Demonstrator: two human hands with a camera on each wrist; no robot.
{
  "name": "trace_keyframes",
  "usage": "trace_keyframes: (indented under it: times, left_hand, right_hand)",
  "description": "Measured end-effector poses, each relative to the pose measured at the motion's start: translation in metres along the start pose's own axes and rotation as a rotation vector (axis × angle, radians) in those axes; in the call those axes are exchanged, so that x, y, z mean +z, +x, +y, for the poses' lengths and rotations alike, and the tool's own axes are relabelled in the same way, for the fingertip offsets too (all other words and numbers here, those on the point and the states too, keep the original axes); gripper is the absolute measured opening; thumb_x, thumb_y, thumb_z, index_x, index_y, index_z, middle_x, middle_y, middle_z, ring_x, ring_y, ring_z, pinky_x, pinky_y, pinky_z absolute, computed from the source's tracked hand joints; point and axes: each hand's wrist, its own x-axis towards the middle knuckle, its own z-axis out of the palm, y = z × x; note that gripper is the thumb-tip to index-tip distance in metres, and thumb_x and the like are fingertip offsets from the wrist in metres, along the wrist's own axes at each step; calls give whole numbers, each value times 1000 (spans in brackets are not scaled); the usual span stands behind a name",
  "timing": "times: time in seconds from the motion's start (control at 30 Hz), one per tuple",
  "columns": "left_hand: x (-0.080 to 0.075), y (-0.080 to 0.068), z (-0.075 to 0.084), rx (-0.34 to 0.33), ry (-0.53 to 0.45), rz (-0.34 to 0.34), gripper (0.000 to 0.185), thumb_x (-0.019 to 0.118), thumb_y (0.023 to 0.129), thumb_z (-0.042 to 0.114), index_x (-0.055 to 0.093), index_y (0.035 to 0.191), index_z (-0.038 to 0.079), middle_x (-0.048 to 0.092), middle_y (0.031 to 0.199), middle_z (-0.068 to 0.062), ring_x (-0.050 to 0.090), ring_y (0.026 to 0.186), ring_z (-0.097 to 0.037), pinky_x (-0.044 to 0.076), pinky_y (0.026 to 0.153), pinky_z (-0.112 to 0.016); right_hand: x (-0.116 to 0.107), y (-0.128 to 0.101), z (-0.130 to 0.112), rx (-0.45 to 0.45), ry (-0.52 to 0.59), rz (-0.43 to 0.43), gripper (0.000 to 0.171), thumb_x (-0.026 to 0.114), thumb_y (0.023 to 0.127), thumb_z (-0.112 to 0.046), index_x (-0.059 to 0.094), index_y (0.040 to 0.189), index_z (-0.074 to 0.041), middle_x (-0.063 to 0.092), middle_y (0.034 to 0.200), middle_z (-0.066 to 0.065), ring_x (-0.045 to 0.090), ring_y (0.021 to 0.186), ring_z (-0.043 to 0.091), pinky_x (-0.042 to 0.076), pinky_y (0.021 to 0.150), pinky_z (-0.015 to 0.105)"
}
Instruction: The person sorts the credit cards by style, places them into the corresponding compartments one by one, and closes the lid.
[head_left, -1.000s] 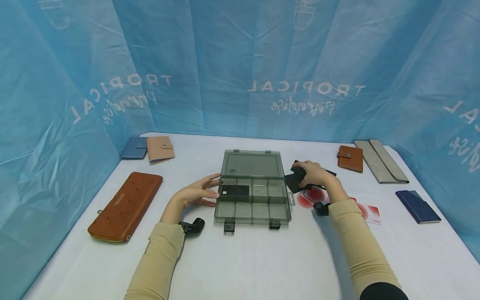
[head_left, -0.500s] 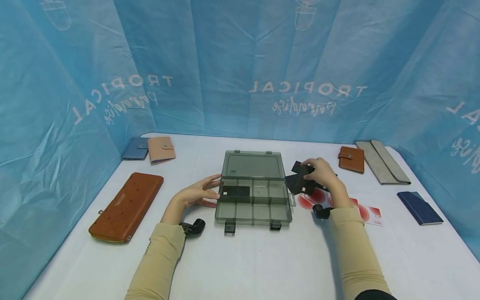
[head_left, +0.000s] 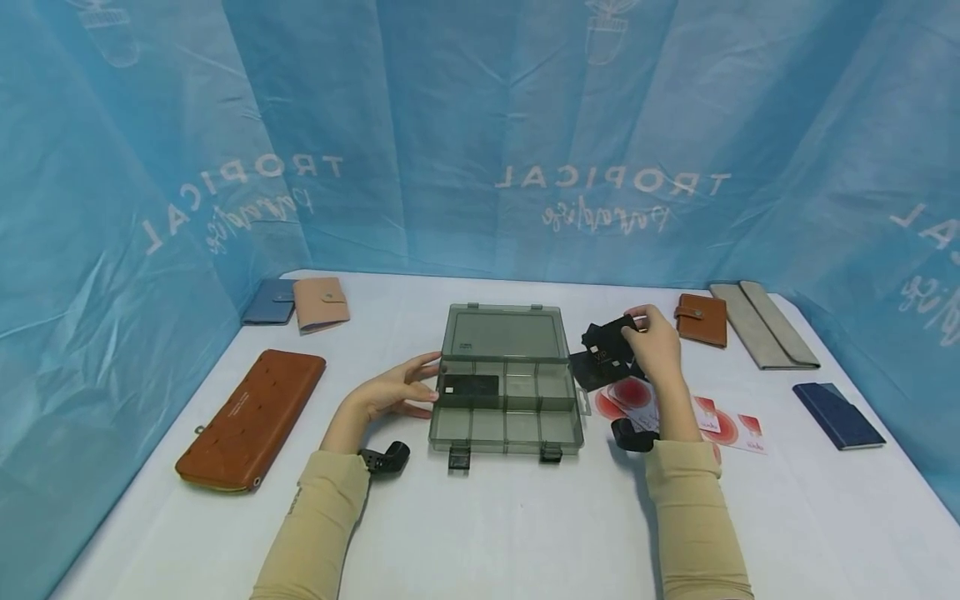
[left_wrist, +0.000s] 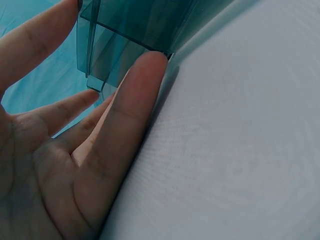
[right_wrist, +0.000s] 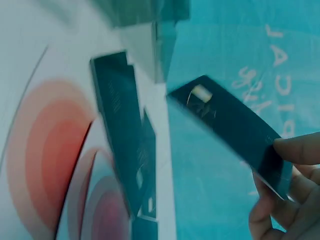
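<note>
— So, what has the right hand (head_left: 658, 348) got now?

— A black card (head_left: 609, 337), pinched by its edge between thumb and fingertips (right_wrist: 295, 150). A second ago that hand lay low on the dark cards beside the box with its fingers curled over them; now it has risen and drawn back toward the far side of the table, and the card is lifted clear, tilted, with a small pale chip showing on its face.

— And where is the card relative to the box?

— Just right of the grey compartment box (head_left: 506, 392), level with its raised lid, above the other black cards (head_left: 592, 371) that lie on the white table (head_left: 480, 517). Those cards rest partly over a white sheet with red circles (head_left: 675, 412). In the right wrist view they are blurred, so I cannot tell how many there are.

— Has the left hand (head_left: 390, 390) moved?

— Hardly. It stays open, fingers straight and spread, the tips touching the box's left wall – the left wrist view shows one finger (left_wrist: 130, 115) lying along the table against the box's corner. One dark card (head_left: 468, 386) lies in the box's rear left compartment, as before.

— Anything else about?

— A long brown wallet (head_left: 251, 421) well to the left, a blue wallet (head_left: 270, 302) and a pink wallet (head_left: 321, 303) at the far left corner, a small brown wallet (head_left: 701, 320) and a grey pouch (head_left: 761, 333) at the far right, a navy wallet (head_left: 838, 414) near the right edge.
</note>
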Motion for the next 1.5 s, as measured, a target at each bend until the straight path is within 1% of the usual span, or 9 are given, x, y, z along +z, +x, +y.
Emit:
trace_keyframes:
  times: [0.07,0.2,0.4,0.53,0.67,0.83,1.23,1.37,1.5]
  left_hand:
    - [0,-1,0,2,-6,-3,83,60,85,6,11,150,18,8,154,-16,41,123,-43,49,89,-48]
    - [0,-2,0,2,-22,-6,83,60,85,5,10,150,17,7,153,-16,41,123,-43,49,89,-48]
    - [1,-1,0,0,-22,0,84,61,85,5,11,150,17,7,153,-17,41,123,-43,49,88,-48]
    - [0,0,1,-2,-22,6,85,63,84,5,11,150,17,8,153,-17,42,122,-43,49,88,-49]
    - [1,0,1,-5,-18,7,85,63,83,6,12,150,17,8,153,-16,41,123,-43,49,89,-49]
    - [1,0,1,-9,-17,14,86,64,83,6,12,150,17,8,153,-17,42,122,-43,49,88,-49]
    - [0,0,0,-8,-16,9,85,63,83,5,11,150,16,7,153,-17,44,120,-42,49,89,-49]
    - [-1,1,0,-4,-15,-1,85,63,84,6,10,150,17,7,153,-17,43,122,-43,49,89,-48]
    - [0,1,0,0,-17,-7,85,63,84,6,10,150,17,8,154,-16,44,121,-42,49,89,-48]
  right_hand:
    - [2,-2,-6,-5,50,-16,37,52,91,-9,48,128,-6,56,110,23,54,96,35,46,80,46]
    - [9,-8,-16,-47,191,-168,45,55,90,-2,45,133,-8,50,117,24,51,96,33,46,77,43]
    - [25,-11,-21,-110,271,-381,28,55,92,-8,55,119,-2,54,115,21,53,96,31,47,80,39]
    - [35,-15,-23,-116,192,-428,22,57,92,-14,59,111,-6,59,108,16,53,93,28,46,79,42]
    - [43,-18,-25,-180,22,-440,14,62,87,-12,64,100,-7,64,93,12,58,86,26,48,74,42]
    - [48,-21,-26,-280,-149,-507,9,65,85,-10,68,94,-9,68,91,6,62,84,22,50,72,38]
    - [51,-25,-31,-625,-516,-409,14,71,79,-10,75,93,-13,68,92,3,63,79,20,51,67,35]
    - [50,-23,-28,-613,-528,-404,14,70,80,-9,75,93,-11,71,91,3,65,82,20,53,72,37]
    - [45,-17,-22,-517,-398,-370,16,64,85,-10,73,98,-9,70,91,4,64,82,20,52,72,39]
